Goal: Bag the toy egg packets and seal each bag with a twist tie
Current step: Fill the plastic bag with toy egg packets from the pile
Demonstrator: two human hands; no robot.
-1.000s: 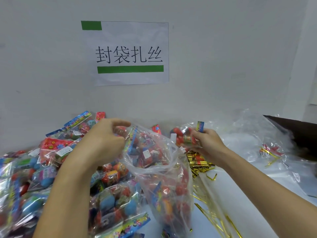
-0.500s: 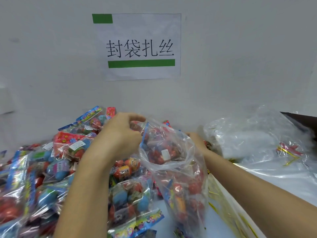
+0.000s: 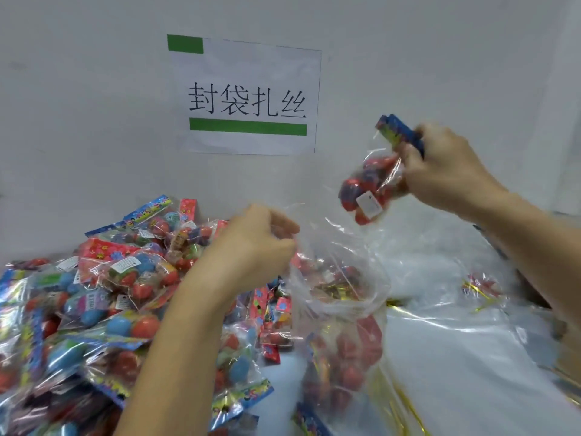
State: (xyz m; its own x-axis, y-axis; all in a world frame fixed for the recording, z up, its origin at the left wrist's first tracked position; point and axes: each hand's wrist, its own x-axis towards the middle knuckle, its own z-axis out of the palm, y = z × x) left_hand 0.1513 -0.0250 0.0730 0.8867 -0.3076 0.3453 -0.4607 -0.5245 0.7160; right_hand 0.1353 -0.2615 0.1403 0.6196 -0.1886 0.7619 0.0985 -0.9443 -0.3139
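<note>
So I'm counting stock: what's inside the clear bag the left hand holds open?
The clear bag holds toy egg packets, mostly red. Glare and crumpled plastic hide the exact count.

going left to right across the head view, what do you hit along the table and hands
pile of toy egg packets → left hand → open clear bag → held egg packet → right hand → loose gold twist ties
</note>
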